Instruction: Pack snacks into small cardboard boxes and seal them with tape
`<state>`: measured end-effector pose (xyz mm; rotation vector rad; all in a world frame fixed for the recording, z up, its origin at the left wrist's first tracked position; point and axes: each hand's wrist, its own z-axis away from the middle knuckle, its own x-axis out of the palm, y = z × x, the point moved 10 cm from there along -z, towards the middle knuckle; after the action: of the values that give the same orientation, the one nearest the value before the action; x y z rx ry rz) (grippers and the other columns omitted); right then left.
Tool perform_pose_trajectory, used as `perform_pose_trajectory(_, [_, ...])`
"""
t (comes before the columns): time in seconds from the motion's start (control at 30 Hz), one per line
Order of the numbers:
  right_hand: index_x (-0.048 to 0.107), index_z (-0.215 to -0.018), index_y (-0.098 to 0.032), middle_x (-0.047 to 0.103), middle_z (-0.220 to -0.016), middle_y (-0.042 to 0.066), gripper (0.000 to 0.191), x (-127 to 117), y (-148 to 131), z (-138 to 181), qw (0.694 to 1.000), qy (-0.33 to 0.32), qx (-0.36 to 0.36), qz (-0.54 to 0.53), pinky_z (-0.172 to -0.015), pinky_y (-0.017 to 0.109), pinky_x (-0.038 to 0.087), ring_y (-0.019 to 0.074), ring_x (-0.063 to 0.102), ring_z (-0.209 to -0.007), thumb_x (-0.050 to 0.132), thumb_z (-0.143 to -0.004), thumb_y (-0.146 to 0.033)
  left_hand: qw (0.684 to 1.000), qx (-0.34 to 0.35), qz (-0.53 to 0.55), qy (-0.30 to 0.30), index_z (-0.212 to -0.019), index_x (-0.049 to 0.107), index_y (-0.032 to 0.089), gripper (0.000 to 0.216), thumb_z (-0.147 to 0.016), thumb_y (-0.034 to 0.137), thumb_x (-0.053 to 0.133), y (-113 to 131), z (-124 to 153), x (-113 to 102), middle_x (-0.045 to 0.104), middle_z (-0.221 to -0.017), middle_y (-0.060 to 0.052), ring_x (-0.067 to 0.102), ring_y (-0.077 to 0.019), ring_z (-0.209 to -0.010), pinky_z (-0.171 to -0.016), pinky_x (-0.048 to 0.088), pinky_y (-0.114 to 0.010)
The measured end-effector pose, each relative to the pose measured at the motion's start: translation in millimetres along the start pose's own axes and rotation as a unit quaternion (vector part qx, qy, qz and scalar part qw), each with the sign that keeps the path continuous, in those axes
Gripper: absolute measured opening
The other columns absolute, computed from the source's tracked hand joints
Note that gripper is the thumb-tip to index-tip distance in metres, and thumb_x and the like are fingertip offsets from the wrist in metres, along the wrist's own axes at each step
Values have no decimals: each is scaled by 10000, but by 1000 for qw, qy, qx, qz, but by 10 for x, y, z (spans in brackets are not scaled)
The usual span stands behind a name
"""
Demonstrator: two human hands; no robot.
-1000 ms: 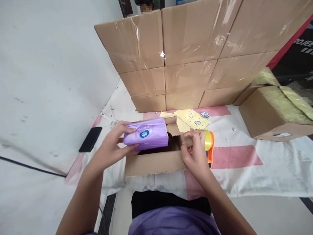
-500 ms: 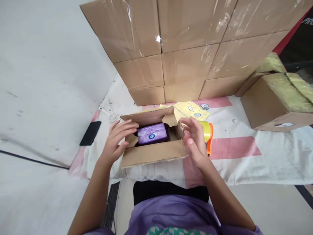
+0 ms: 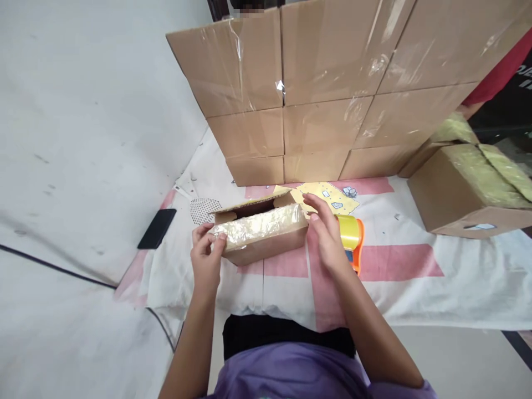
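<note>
A small cardboard box [image 3: 266, 247] sits on the cloth in front of me. Its near flap [image 3: 260, 226], covered with shiny tape, is folded in over the opening, while the far flap [image 3: 245, 207] still stands raised. My left hand [image 3: 206, 256] is closed at the box's left end, thumb on the taped flap and fingers behind its corner. At the right end, my right hand [image 3: 326, 235] has its fingers extended along the corner; whether they press on it I cannot tell. The purple pack inside is hidden now.
An orange tape dispenser with a yellow roll [image 3: 349, 233] lies right of the box. Stacked taped cartons [image 3: 320, 127] rise behind. A black phone [image 3: 157, 229] lies left, near the wall. Another carton [image 3: 461, 191] stands at right, with a person's red sleeve [image 3: 499, 75] beyond.
The near flap has been folded up and inward, covering the purple pack. My left hand has closed on the flap's left end. My right hand stays by the right end.
</note>
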<state>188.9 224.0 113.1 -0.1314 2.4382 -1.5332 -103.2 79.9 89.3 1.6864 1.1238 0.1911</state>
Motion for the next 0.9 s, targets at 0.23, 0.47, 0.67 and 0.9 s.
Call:
perform_pose_trajectory(0.23, [409, -1530, -285, 507, -1513, 87, 539, 304, -199, -176, 984, -81, -72, 142, -1188, 534, 327, 284, 399, -1436, 470, -1009, -405, 964, 194, -160, -81, -1493, 410, 320, 590, -935, 233, 580, 725, -109, 148, 366, -1629, -102, 306, -319, -1527, -1209, 310, -583])
perform_pose_trajectory(0.47, [623, -1260, -278, 608, -1354, 97, 309, -132, -357, 170, 948, 18, -106, 300, -1126, 591, 327, 349, 472, -1343, 534, -974, -355, 895, 269, -264, -238, -1487, 497, 294, 473, -1025, 234, 416, 966, 91, 601, 686, -1340, -66, 641, -280, -1215, -938, 553, -430])
perform_pose_trajectory(0.67, [514, -1242, -207, 614, -1197, 133, 579, -1407, 494, 744, 941, 295, 116, 116, -903, 488, 546, 312, 623, -1112, 737, -784, -481, 892, 257, -288, -236, -1428, 582, 284, 592, -890, 512, 679, 918, 49, 774, 671, -1349, -85, 638, -353, -1178, -984, 520, -474])
perform_pose_trajectory(0.9, [708, -1051, -174, 756, -1050, 115, 398, -782, 1011, 787, 976, -24, 218, 6, -842, 413, 564, 280, 700, -921, 705, -850, -517, 881, 287, -223, -302, -1384, 622, 310, 465, -951, 477, 621, 787, -32, 612, 645, -1419, -41, 564, -323, -1328, -1119, 438, -500])
